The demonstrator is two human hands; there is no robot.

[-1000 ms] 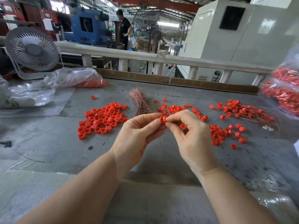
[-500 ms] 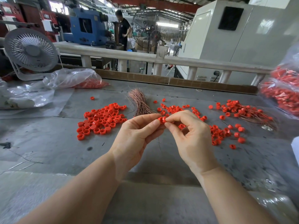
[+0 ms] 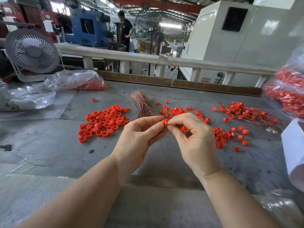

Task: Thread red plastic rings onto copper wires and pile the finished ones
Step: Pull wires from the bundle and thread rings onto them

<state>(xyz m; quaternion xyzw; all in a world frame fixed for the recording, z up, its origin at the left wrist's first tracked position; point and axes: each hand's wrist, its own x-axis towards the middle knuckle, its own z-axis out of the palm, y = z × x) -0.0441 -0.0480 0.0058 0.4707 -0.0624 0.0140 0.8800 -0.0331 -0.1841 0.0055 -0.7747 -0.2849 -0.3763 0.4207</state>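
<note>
A grey, scuffed metal worktable (image 3: 49, 150) fills the lower view, bounded at the far side by a brown board edge and a pale railing (image 3: 197, 62). Beyond it lies a factory hall with a blue machine (image 3: 87, 28), a large off-white cabinet (image 3: 246, 46), a standing floor fan (image 3: 153, 30) and a person in dark clothes (image 3: 125, 30). A small white desk fan (image 3: 32, 51) stands at the table's far left, beside a clear plastic bag (image 3: 74, 79) with red parts inside. On the table a dense cluster of loose red rings (image 3: 103, 122) lies left of centre, a bundle of copper wires (image 3: 143, 104) sits just behind the hands, more scattered rings (image 3: 227, 135) spread to the right, and the pile of finished ringed wires (image 3: 250, 113) lies at the far right. Above the middle of the table the left hand (image 3: 138, 139) and the right hand (image 3: 192, 139) meet fingertip to fingertip, each pinching the same red ring (image 3: 165, 122). A thin wire (image 3: 162, 145) hangs below the hands; whether it passes through the ring cannot be told, as the fingers cover it. A bag of red pieces (image 3: 289, 94) and a white sheet (image 3: 294, 150) are cut off by the right edge.
</note>
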